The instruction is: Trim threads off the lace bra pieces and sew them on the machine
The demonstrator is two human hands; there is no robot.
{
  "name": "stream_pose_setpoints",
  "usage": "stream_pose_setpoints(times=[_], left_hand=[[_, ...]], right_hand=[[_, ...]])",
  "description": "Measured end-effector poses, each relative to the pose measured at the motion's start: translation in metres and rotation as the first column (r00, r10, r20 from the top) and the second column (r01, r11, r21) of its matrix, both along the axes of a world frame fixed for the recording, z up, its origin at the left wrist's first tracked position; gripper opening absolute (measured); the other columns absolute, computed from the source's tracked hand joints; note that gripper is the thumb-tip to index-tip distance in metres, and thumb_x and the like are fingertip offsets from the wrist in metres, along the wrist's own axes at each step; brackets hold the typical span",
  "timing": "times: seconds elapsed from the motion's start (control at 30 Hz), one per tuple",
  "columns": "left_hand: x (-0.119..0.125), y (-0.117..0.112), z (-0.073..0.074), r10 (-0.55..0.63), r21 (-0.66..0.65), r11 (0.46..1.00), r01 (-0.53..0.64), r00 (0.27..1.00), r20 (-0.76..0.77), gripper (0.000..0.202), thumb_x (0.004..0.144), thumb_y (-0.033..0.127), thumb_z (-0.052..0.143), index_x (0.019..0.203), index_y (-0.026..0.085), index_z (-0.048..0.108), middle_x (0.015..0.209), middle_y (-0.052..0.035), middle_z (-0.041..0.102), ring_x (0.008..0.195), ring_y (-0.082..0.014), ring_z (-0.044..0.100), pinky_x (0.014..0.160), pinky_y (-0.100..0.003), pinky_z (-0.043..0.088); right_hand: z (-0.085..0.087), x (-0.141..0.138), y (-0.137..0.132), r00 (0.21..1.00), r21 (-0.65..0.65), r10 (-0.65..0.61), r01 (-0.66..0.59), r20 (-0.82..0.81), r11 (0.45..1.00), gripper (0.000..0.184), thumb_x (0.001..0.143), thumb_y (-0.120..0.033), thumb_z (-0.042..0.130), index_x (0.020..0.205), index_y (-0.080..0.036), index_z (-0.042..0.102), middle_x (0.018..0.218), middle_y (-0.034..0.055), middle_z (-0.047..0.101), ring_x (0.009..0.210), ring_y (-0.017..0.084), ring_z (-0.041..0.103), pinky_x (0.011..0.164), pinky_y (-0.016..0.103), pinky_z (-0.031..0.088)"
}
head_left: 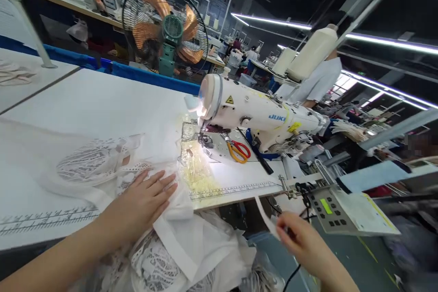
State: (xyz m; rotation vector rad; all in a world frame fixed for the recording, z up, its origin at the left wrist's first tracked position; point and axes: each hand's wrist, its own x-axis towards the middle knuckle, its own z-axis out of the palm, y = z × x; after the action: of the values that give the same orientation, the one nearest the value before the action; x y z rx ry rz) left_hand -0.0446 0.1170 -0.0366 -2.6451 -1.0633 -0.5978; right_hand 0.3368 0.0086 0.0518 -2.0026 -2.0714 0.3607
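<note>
My left hand (145,200) lies flat, fingers spread, on white lace fabric (97,160) at the table's front edge. More of the white fabric (208,242) hangs over the edge in a heap, with lace panels showing. On the right, my right hand (301,239) pinches a narrow white strip (265,216), which runs up to the table's edge. Behind the hands stands a white sewing machine (253,109), its lamp lit over the needle area. Nothing of the fabric lies under its presser foot that I can make out.
Red and orange-handled scissors (238,151) lie beside the machine. A control box (333,210) with a green display sits at the right. Thread cones (313,52) stand above the machine. A large fan (167,27) is beyond the table. A person in a white shirt (320,80) is behind.
</note>
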Motion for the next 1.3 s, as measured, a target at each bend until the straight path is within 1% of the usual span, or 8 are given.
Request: stream_pose_setpoints(times=[0.1, 0.2, 0.33, 0.5, 0.67, 0.83, 1.07, 1.3], left_hand=[[0.000, 0.018, 0.001, -0.095, -0.069, 0.993, 0.096, 0.995, 0.024, 0.039, 0.094, 0.032, 0.033, 0.125, 0.032, 0.056, 0.134, 0.0004, 0.053, 0.124, -0.0252, 0.048, 0.107, -0.047, 0.030], [0.010, 0.028, 0.014, -0.101, -0.157, 0.982, 0.105, 0.994, 0.034, 0.041, 0.096, 0.035, 0.027, 0.126, 0.032, 0.055, 0.136, 0.0005, 0.052, 0.126, -0.0226, 0.046, 0.111, -0.044, 0.027], [0.025, 0.039, 0.026, -0.119, -0.140, 0.983, 0.121, 0.993, 0.020, 0.046, 0.097, 0.037, 0.021, 0.121, 0.029, 0.060, 0.135, -0.0032, 0.053, 0.126, -0.0234, 0.046, 0.108, -0.046, 0.032], [0.038, 0.054, 0.014, -0.046, -0.058, 0.997, 0.053, 0.992, 0.119, 0.049, 0.095, 0.040, 0.022, 0.122, 0.019, 0.058, 0.135, -0.0127, 0.051, 0.123, -0.0280, 0.048, 0.103, -0.047, 0.037], [0.041, 0.057, 0.025, -0.028, -0.063, 0.997, 0.040, 0.984, 0.175, 0.049, 0.095, 0.041, 0.024, 0.124, 0.019, 0.055, 0.136, -0.0105, 0.050, 0.116, -0.0263, 0.053, 0.097, -0.039, 0.044], [0.030, 0.081, 0.050, -0.042, -0.113, 0.993, 0.044, 0.999, 0.023, 0.047, 0.095, 0.037, 0.025, 0.112, 0.016, 0.063, 0.118, -0.0093, 0.064, 0.112, -0.0250, 0.055, 0.095, -0.041, 0.044], [0.018, 0.114, 0.021, -0.069, -0.168, 0.985, 0.048, 0.990, -0.123, 0.040, 0.092, 0.035, 0.033, 0.119, 0.025, 0.060, 0.130, -0.0076, 0.057, 0.110, -0.0302, 0.058, 0.088, -0.057, 0.044], [0.033, 0.096, 0.027, -0.072, -0.105, 0.992, 0.068, 0.997, -0.027, 0.041, 0.094, 0.031, 0.029, 0.111, 0.017, 0.064, 0.124, -0.0119, 0.061, 0.107, -0.0302, 0.058, 0.085, -0.050, 0.046]], right_hand=[[-0.002, 0.010, -0.017, 0.999, -0.224, -0.016, 0.025, 0.043, 0.974, 0.018, 0.081, -0.024, 0.047, 0.067, -0.021, 0.056, 0.070, 0.0025, 0.060, 0.060, 0.016, 0.054, 0.053, 0.024, 0.038], [-0.005, 0.013, -0.005, 0.998, -0.177, -0.031, 0.021, -0.056, 0.984, 0.023, 0.083, -0.024, 0.044, 0.072, -0.020, 0.063, 0.075, 0.0056, 0.063, 0.066, 0.017, 0.059, 0.058, 0.025, 0.043], [-0.013, 0.003, 0.046, 0.979, 0.121, -0.041, 0.066, -0.199, 0.990, 0.026, 0.082, -0.019, 0.043, 0.087, -0.018, 0.068, 0.077, 0.0068, 0.066, 0.076, 0.019, 0.064, 0.074, 0.030, 0.050], [-0.027, -0.007, 0.134, 0.967, 0.128, -0.222, 0.237, -0.125, 0.963, 0.043, 0.083, -0.013, 0.046, 0.125, -0.014, 0.054, 0.093, 0.0084, 0.068, 0.078, 0.018, 0.065, 0.074, 0.029, 0.051], [-0.025, -0.006, 0.183, 0.954, 0.121, -0.297, 0.290, 0.043, 0.949, 0.033, 0.085, -0.012, 0.053, 0.117, -0.012, 0.057, 0.106, 0.0096, 0.067, 0.095, 0.019, 0.063, 0.083, 0.032, 0.048], [-0.020, -0.009, 0.183, 0.928, 0.105, -0.305, 0.288, 0.215, 0.952, 0.021, 0.087, -0.017, 0.054, 0.105, -0.012, 0.063, 0.104, 0.0126, 0.066, 0.095, 0.024, 0.062, 0.081, 0.036, 0.046], [-0.011, -0.013, 0.165, 0.928, 0.091, -0.280, 0.265, 0.247, 0.960, 0.018, 0.087, -0.019, 0.051, 0.093, -0.015, 0.067, 0.095, 0.0128, 0.066, 0.088, 0.024, 0.062, 0.072, 0.030, 0.044], [-0.015, -0.092, 0.139, 0.990, 0.019, 0.139, -0.138, -0.009, 0.990, 0.017, 0.091, -0.026, 0.049, 0.092, -0.019, 0.065, 0.083, 0.0033, 0.066, 0.078, 0.015, 0.060, 0.068, 0.022, 0.045]])
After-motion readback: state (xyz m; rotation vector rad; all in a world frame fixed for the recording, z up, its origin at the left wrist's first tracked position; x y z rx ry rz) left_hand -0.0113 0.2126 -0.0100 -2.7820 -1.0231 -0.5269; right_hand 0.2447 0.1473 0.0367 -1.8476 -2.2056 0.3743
